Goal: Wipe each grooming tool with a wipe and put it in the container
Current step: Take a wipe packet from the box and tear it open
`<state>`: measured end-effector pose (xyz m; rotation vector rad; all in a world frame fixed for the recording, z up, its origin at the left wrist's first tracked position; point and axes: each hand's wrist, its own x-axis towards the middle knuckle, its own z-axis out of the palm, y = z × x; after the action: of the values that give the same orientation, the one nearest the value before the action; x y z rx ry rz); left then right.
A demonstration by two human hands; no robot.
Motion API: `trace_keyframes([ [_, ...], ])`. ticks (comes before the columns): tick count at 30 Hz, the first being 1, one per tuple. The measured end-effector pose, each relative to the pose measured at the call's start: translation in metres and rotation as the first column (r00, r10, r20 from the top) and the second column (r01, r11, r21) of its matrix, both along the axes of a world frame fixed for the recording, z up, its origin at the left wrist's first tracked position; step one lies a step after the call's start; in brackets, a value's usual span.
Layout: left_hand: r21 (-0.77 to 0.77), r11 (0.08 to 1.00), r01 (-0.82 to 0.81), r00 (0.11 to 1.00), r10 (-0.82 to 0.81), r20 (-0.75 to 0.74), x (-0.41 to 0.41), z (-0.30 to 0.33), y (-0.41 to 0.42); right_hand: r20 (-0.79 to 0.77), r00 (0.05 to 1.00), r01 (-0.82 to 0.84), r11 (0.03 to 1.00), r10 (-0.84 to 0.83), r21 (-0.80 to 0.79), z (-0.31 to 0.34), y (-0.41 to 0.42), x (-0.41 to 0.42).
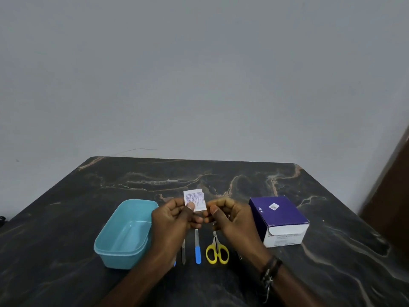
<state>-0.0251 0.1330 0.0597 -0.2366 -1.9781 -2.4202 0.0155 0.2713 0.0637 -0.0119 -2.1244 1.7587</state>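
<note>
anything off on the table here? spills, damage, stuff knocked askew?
Nothing stands out. The teal container sits upright with nothing in it, the scissors and blue-handled file lie in a tidy row, and the purple box is intact. Both hands pinch a small wipe sachet, with one top corner notched.

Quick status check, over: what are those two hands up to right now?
Left hand and right hand pinch small white printed wipe sachet. Teal plastic container empty. Yellow-handled scissors, blue-handled file unwiped. Nothing in the way.

Container and box flank the grip
Teal container point(124, 234) just left, purple box point(280, 220) right; tools point(198, 249) lie directly beneath.
</note>
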Motion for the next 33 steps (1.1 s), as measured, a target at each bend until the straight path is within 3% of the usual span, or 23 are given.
trace_keyframes([
  [16,-0.018,0.999,0.033,0.991,-0.035,-0.131,0.008,-0.01,-0.001,-0.098,0.994,-0.05,0.999,0.049,-0.008,-0.001,-0.004,0.004],
  [33,-0.045,0.999,-0.014,0.977,0.004,-0.214,0.01,-0.019,0.001,-0.2,0.979,0.105,0.945,-0.043,0.31,-0.007,0.001,0.006],
])
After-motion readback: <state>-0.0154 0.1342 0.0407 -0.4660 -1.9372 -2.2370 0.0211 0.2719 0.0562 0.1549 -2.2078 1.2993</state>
